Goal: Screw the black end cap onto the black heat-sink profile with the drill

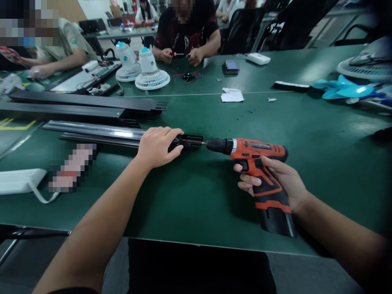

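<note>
My right hand (pixel 284 179) is wrapped round the grip of an orange and black cordless drill (pixel 260 149), index finger at the trigger. The drill lies level, its chuck and bit pointing left into the slotted end of a long black housing (pixel 119 132). Whether the bit touches a screw inside is too small to tell. My left hand (pixel 161 146) grips that housing near its right end, with the thumb and fingers round it. The housing rests along the green table (pixel 190 196).
More long black panels (pixel 85 104) lie behind at left. Two white fans (pixel 151 69) stand further back, near a person's hands (pixel 196 56) holding a screwdriver. Scrap paper (pixel 232 95) is mid-table, blue fan blades (pixel 343 87) at right. A white device (pixel 23 181) with a strap sits left.
</note>
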Demonstrator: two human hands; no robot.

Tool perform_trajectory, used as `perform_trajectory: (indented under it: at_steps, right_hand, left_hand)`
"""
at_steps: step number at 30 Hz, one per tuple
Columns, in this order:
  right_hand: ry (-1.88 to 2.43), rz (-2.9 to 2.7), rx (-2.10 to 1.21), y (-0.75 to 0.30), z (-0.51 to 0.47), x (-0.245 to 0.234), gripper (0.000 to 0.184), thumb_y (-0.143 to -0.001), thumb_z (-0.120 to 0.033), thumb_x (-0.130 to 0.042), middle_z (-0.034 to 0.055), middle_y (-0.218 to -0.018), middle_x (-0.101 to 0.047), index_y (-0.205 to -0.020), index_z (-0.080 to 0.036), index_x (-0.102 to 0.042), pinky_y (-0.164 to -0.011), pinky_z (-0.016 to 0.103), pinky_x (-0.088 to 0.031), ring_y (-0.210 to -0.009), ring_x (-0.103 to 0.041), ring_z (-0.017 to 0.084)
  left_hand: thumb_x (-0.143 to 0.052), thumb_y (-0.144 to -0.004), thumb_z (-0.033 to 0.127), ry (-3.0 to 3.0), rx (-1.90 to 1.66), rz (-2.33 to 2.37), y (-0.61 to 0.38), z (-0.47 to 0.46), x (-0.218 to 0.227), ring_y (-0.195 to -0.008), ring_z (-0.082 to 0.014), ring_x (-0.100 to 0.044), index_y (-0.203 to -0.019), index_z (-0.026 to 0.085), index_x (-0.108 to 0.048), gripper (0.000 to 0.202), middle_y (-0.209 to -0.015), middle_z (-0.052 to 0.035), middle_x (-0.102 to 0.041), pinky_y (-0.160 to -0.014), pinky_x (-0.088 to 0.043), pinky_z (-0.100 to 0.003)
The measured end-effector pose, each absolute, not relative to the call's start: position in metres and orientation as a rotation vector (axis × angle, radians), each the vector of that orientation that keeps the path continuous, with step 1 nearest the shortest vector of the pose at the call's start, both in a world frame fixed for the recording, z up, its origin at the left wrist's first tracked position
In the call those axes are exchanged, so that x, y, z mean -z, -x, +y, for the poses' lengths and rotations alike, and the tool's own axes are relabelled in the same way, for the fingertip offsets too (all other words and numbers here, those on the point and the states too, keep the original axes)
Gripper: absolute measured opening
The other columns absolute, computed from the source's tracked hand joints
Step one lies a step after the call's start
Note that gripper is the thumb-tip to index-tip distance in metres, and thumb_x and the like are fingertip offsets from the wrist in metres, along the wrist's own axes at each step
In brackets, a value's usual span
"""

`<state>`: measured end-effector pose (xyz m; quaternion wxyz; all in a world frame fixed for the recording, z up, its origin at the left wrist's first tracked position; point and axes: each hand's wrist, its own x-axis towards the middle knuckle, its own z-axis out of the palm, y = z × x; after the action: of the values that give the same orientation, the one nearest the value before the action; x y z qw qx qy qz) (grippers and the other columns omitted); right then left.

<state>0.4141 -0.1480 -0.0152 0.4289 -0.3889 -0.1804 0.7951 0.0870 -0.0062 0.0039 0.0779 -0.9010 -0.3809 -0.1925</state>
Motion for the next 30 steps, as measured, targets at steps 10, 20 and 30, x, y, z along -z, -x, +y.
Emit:
perform_trajectory:
  at_steps: [10,20,30]
  right_hand:
    - [0.991,-0.435,-2.013,-0.4129,-0.1475,0.0126,0.041,-0.083,-0.052,-0.068,-0.0002,-0.063,-0.043,-0.106,-0.017,-0.067,-0.057,0.029,-0.041,-0.064,-0.044,0.018]
    - [0.983,-0.45,-2.046,-0.4136,-0.1469,0.0128,0.041,-0.083,-0.05,-0.071,-0.0009,-0.063,-0.041,-0.107,-0.017,-0.066,-0.053,0.027,-0.041,-0.065,-0.044,0.018]
    - [0.959,-0.384,-2.054,-0.414,-0.1471,0.0127,0.038,-0.082,-0.047,-0.073,-0.0013,-0.061,-0.04,-0.105,-0.017,-0.07,-0.052,0.025,-0.044,-0.064,-0.045,0.018]
  left_hand:
    - [-0.05,-0.098,0.048,2.71,0.574,-1.142,-0.0867,-0.0058,-0.0037,-0.1,-0.03,-0.07,-0.129,0.025,-0.067,0.042,-0.11,-0.0067,-0.077,-0.093,-0.049,-0.047]
    - [-0.051,-0.097,0.047,2.706,0.595,-1.136,-0.0872,-0.0061,-0.0039,-0.099,-0.0292,-0.07,-0.127,0.025,-0.067,0.04,-0.109,-0.0065,-0.077,-0.094,-0.05,-0.046]
    - [-0.05,-0.097,0.048,2.7,0.58,-1.132,-0.0872,-0.0061,-0.0042,-0.099,-0.0297,-0.07,-0.128,0.024,-0.067,0.042,-0.109,-0.0068,-0.077,-0.093,-0.05,-0.047]
